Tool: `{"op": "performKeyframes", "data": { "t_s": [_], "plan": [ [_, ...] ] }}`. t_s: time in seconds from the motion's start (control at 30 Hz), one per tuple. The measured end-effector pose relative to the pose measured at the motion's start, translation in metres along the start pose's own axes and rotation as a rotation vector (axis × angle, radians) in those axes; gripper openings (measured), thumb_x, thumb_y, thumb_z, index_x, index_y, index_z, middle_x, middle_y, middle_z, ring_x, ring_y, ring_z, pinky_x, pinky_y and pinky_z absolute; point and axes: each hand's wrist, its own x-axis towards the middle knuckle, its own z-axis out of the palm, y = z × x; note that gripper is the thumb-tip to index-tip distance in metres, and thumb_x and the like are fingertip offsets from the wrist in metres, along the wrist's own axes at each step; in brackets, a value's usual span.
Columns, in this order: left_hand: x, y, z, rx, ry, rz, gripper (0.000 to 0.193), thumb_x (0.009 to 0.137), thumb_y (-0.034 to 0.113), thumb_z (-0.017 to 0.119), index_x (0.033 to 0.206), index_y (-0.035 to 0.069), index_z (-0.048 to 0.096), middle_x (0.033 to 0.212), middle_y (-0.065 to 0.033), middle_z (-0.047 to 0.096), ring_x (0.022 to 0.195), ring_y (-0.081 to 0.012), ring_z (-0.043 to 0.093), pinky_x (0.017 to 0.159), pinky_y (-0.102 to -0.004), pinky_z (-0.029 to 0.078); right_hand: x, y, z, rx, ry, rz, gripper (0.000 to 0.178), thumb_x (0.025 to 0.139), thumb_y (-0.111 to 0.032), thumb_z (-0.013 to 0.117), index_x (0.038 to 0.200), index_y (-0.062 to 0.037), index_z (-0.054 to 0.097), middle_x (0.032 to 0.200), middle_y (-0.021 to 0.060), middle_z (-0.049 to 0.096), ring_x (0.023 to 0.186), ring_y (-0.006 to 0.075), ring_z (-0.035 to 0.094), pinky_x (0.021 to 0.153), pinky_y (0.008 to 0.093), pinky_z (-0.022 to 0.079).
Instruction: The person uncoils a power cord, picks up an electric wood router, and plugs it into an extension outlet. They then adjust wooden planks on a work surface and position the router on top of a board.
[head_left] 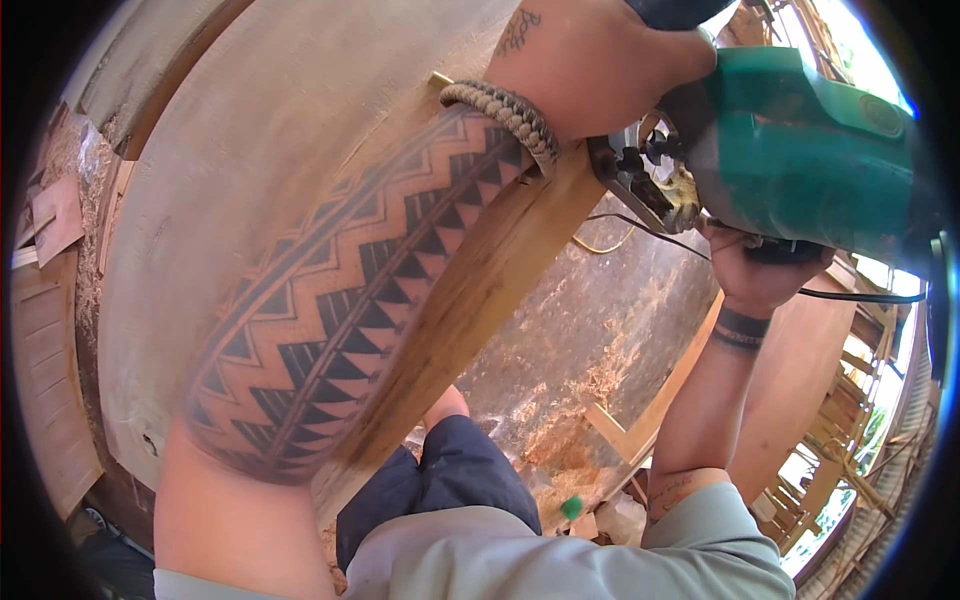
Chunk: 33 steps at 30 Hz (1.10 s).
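A green power tool (810, 150), which looks like a router, is at the upper right. Its metal base (640, 185), with wood dust in its opening, sits against the end of a long wooden edge (510, 260). At the top my left hand (610, 60) is closed round a black grip, its fingers partly cut off by the frame. Below the green body, my right hand (765, 265) is wrapped round another black grip. My left forearm, with a braided bracelet (505, 115), stretches across a large pale board (250, 140). Any cutter is hidden.
A black cord (860, 297) runs from beside my right hand to the right. Shavings (590, 370) litter the floor below, near a wooden frame corner (625, 435). Stacked wood scraps (840, 420) stand at right. A panelled wooden piece (55, 370) stands at far left.
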Motion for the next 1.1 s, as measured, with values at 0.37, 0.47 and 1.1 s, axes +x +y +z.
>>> {"op": "performKeyframes", "data": {
  "t_s": [0.37,0.47,1.1],
  "plan": [
    [0.007,-0.008,-0.009,-0.063,-0.124,0.211,0.05,0.081,0.02,0.071,0.119,-0.01,0.059,0.103,-0.0182,0.07,0.093,-0.0232,0.069,0.08,-0.0341,0.055,-0.001,0.003,0.009,-0.024,0.047,-0.059,0.076,0.084,-0.075,0.049,0.14,-0.0243,0.054,0.14,0.006,0.058,0.12,0.0406,0.058,0.09,0.076,0.042],
    [0.008,-0.007,-0.011,0.018,-0.126,0.224,0.05,0.081,0.02,0.071,0.12,-0.01,0.059,0.103,-0.0176,0.069,0.092,-0.0227,0.069,0.079,-0.0337,0.055,-0.001,0.006,0.015,-0.022,0.079,-0.062,0.074,0.083,-0.075,0.05,0.137,-0.024,0.056,0.137,0.0063,0.06,0.115,0.039,0.06,0.091,0.0759,0.042],
    [0.02,-0.015,-0.01,0.048,-0.177,0.282,0.052,0.082,0.021,0.071,0.119,-0.013,0.058,0.099,-0.0145,0.069,0.088,-0.0187,0.068,0.074,-0.0308,0.055,-0.006,0.011,0.015,0.001,0.082,-0.103,0.071,0.086,-0.073,0.049,0.135,-0.0226,0.058,0.136,0.0057,0.061,0.115,0.0376,0.06,0.092,0.0715,0.042]
  ]
}}
